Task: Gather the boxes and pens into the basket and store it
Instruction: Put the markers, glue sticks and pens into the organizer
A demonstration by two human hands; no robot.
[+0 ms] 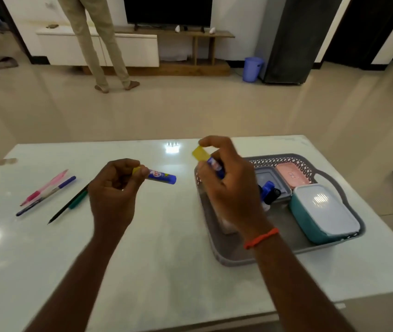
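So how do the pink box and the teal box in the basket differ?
The pink box is smaller and sits at the far side of the basket, flat. The teal box is bigger, nearer, with a pale translucent lid, and looks tilted against the right wall. Both are closed, with rounded corners.

Single head-worn view, angled forward and down, close over the table (157,248), room beyond.

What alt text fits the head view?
Over a white table, the left hand holds a blue glue stick and the right hand another above a grey basket of three lidded boxes; pens lie far left.
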